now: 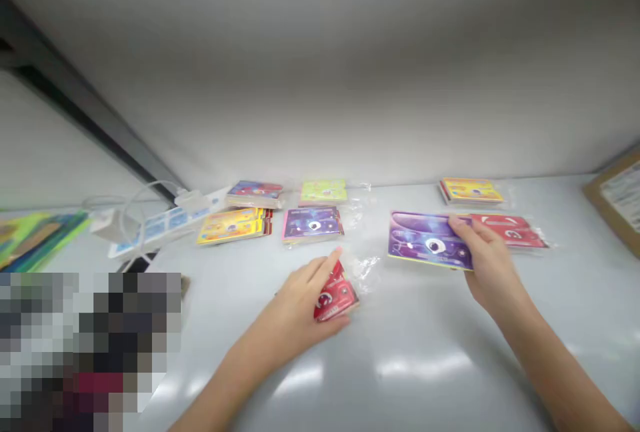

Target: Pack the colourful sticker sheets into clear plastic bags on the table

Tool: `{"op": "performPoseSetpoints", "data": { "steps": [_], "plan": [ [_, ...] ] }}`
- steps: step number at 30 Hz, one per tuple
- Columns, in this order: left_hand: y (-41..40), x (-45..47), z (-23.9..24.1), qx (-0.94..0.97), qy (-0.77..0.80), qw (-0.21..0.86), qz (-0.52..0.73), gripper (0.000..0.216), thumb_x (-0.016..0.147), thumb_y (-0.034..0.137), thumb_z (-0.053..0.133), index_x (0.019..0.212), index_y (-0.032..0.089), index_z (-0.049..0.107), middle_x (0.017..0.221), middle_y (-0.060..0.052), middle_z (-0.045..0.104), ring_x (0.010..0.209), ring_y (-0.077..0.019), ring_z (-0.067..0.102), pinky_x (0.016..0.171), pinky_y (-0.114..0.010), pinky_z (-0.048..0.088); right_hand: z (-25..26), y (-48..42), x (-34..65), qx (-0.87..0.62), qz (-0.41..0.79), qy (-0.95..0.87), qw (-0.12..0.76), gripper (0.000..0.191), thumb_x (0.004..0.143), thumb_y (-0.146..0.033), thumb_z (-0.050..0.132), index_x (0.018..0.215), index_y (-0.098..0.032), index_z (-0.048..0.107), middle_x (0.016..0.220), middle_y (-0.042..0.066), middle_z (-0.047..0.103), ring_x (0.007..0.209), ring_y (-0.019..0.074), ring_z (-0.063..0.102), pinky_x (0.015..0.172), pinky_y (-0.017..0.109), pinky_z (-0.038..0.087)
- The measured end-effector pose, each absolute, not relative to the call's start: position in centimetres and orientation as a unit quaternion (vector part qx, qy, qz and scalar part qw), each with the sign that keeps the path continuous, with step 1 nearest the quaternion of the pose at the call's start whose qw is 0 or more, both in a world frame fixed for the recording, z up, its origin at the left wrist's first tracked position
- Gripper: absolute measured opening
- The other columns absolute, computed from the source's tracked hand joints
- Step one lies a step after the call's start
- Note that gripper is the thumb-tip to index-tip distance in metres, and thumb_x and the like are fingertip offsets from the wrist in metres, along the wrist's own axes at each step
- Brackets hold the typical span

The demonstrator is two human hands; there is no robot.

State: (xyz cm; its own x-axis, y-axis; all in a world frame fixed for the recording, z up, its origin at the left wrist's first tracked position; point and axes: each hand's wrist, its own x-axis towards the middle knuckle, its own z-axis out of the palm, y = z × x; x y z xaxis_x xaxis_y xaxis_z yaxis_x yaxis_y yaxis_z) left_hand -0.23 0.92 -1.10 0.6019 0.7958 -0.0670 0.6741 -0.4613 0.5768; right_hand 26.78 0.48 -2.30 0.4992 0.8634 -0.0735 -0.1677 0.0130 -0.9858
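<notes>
My left hand (313, 305) is closed around a stack of red printed cards (341, 295) in a clear plastic sleeve, its thumb along the near edge and fingers over the far side. The sleeve's loose end sticks out to the right. Farther right, my right hand (487, 255) grips a purple printed card or thin stack (425, 242) with an eye-like picture, by its right end. Partly behind that hand lies a red pack (520, 232) in clear plastic. Just beyond my left hand rests a purple pack (314, 224).
Other packs lie along the wall: yellow (233, 225), purple-red (255, 192), yellow-green (324, 191) and orange-yellow (473, 190). A power strip (170, 222) with cables is at the left. A cardboard box (617, 199) stands at the right edge. Pixelation covers the lower left.
</notes>
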Motion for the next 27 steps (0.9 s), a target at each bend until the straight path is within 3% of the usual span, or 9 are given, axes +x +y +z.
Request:
{"op": "performPoseSetpoints", "data": {
  "steps": [5,9,16,27],
  "plan": [
    [1.0,-0.1,-1.2,0.85,0.436,0.277,0.103,0.082,0.073,0.034,0.064,0.14,0.027,0.017,0.136,-0.006,0.04,0.121,-0.0254,0.039,0.102,-0.039,0.032,-2.5,0.2,26.4,-0.602,0.509,-0.364,0.496,0.026,0.066,-0.043,0.067,0.073,-0.018,0.066,0.055,-0.003,0.059,0.047,0.0107,0.052,0.044,0.021,0.04],
    [0.9,0.0,-1.2,0.854,0.431,0.277,0.088,0.083,0.073,0.034,0.064,0.14,0.029,0.016,0.137,-0.006,0.039,0.121,-0.0258,0.04,0.101,-0.041,0.032,-2.5,-0.1,25.5,-0.604,0.572,-0.385,0.399,0.031,0.066,-0.047,0.065,0.069,-0.016,0.063,0.047,-0.004,0.052,0.036,0.0083,0.043,0.032,0.019,0.028],
    [0.6,0.2,-0.8,0.87,0.387,0.295,0.083,0.088,0.068,0.031,0.07,0.139,0.032,0.017,0.14,-0.001,0.037,0.124,-0.0221,0.037,0.103,-0.035,0.032,-2.6,0.0,24.8,-0.537,0.665,-0.325,0.405,0.029,0.069,-0.045,0.065,0.071,-0.015,0.064,0.063,0.0,0.063,0.053,0.0107,0.055,0.05,0.02,0.04],
    [0.5,0.3,-0.5,0.867,0.386,0.306,0.069,0.089,0.07,0.035,0.069,0.14,0.033,0.014,0.141,-0.002,0.033,0.125,-0.0227,0.034,0.103,-0.037,0.029,-2.9,0.2,25.6,-0.541,0.66,-0.271,0.446,0.026,0.064,-0.041,0.071,0.068,-0.016,0.064,0.056,-0.001,0.059,0.048,0.0098,0.051,0.045,0.02,0.036]
  ]
}}
